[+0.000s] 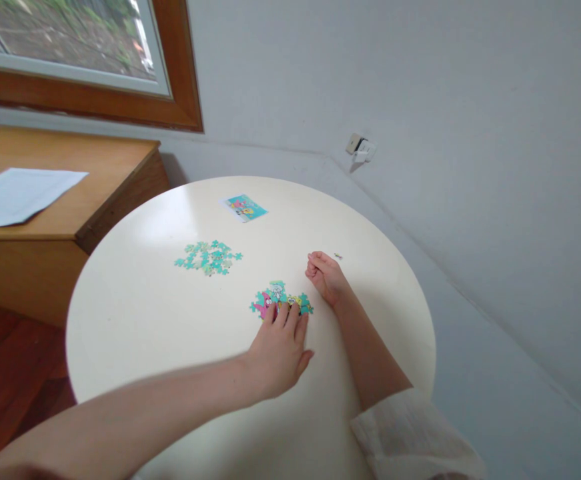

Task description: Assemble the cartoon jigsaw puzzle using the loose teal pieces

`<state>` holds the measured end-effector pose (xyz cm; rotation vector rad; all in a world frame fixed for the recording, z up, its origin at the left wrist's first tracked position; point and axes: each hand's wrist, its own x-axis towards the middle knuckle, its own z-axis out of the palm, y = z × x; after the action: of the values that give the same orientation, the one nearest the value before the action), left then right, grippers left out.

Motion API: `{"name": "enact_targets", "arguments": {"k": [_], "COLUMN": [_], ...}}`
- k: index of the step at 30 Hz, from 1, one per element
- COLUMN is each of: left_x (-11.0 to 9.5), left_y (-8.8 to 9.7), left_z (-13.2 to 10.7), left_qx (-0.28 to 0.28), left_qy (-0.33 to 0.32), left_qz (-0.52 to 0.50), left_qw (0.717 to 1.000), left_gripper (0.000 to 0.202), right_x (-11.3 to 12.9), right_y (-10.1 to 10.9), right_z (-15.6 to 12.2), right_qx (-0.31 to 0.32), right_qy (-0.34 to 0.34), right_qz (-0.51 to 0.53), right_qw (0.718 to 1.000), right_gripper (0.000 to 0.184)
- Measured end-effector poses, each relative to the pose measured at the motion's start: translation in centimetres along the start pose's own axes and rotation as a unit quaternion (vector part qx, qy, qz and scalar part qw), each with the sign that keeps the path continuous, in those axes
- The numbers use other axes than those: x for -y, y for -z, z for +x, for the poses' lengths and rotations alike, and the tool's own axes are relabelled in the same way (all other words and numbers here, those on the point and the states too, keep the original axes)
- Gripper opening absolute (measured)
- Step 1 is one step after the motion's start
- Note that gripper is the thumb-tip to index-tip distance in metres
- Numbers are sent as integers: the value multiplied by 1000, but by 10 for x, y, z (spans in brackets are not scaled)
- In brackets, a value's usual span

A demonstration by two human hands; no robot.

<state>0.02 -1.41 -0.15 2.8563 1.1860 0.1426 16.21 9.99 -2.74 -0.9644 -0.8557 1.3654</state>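
Head view, pressing left hand (pixel 277 353) flat, fingers apart, on the joined puzzle patch (pixel 283 300) under its fingertips, resting right hand (pixel 326 275), fingers curled together, just right of that patch, with loose pieces (pixel 209 257) lying well beyond the left fingertips.

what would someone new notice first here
The bright, part-built puzzle near the middle of the round cream table catches the eye first, with the left hand resting fingers on its near edge and the right hand curled just beside it. Farther back lie a loose pile of teal pieces and a small picture card.
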Motion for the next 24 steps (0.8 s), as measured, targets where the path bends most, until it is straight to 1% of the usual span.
{"name": "enact_targets", "arguments": {"k": [11,19,24], "left_x": [2,3,2], "left_y": [-1,-8,-9], "left_z": [0,-1,-1], "left_qx": [-5,-47,-60], "left_qy": [-2,-9,-3], "left_qz": [-15,-29,-31], "left_qw": [1000,998,998], "left_gripper": [55,50,48], "right_x": [1,0,0], "right_y": [0,0,1], "right_z": [-1,-1,0], "right_qx": [3,0,1], "right_qy": [3,4,8], "right_qz": [4,7,-2], "right_qw": [1000,1000,1000], "right_gripper": [34,34,34]}}
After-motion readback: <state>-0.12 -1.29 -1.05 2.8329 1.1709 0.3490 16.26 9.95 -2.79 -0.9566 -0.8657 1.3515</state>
